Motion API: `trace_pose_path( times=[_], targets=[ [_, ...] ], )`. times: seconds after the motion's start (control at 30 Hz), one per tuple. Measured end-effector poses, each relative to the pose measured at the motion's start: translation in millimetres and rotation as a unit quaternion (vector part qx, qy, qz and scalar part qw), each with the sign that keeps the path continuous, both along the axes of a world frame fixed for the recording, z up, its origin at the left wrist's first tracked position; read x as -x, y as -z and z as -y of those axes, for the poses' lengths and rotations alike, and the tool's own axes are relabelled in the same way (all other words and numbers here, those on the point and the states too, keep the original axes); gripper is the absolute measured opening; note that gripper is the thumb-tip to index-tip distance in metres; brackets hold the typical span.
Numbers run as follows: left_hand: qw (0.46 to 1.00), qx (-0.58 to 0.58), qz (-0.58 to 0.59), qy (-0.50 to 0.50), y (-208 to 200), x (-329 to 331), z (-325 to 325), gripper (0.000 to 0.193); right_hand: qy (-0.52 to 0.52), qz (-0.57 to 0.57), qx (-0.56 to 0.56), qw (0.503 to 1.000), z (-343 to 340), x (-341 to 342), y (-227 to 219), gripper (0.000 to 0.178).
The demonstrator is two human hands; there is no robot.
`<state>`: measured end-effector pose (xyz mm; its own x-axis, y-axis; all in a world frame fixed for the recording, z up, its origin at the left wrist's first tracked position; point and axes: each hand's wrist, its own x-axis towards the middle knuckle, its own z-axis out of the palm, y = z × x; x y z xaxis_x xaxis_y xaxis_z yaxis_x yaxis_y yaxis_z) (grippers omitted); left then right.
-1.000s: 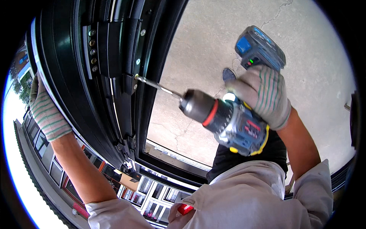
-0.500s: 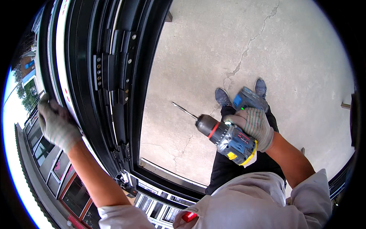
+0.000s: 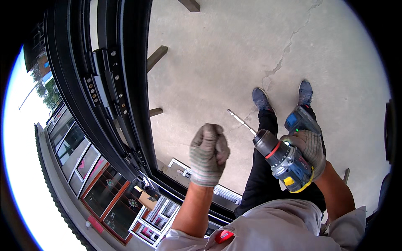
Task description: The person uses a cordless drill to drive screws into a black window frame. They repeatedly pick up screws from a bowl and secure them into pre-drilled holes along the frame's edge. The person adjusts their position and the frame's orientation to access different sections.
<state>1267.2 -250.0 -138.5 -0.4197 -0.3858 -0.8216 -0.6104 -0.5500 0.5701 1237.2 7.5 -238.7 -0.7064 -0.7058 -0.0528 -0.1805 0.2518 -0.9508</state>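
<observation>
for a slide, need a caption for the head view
Gloved right hand holds a cordless drill clear of the black window frame; gloved left hand is fisted.

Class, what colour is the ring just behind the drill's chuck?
Red, on the drill in the right hand; head view.

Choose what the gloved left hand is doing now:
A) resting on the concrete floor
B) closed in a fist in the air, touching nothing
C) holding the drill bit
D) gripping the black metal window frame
B: the gloved left hand is a closed fist in mid-air, apart from the black metal window frame and from the blue and grey cordless drill held in the gloved right hand.
</observation>
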Motion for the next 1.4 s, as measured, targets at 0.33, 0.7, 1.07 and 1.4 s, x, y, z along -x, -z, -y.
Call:
trace_pose_path(
  times=[0.33,0.7,1.07,1.4],
  targets=[
    [0.987,-0.154,-0.039,-0.03,9.6,8.6,-53.0,0.033,-0.013,-0.017,0.027,0.999,-44.1,14.8,-18.1,0.054],
    [0.951,-0.234,-0.168,-0.117,-36.0,-2.9,-54.1,0.033,-0.055,-0.005,0.051,0.997,-54.3,23.2,-72.2,0.046],
    [0.929,-0.223,-0.24,-0.171,36.6,-72.3,114.2,0.038,-0.165,0.026,0.024,0.986,135.4,-2.0,-19.4,0.037],
    [0.976,-0.085,-0.184,-0.078,-15.3,-133.8,166.8,0.042,-0.203,0.038,-0.028,0.978,189.8,-50.8,-72.8,0.034]
  ],
)
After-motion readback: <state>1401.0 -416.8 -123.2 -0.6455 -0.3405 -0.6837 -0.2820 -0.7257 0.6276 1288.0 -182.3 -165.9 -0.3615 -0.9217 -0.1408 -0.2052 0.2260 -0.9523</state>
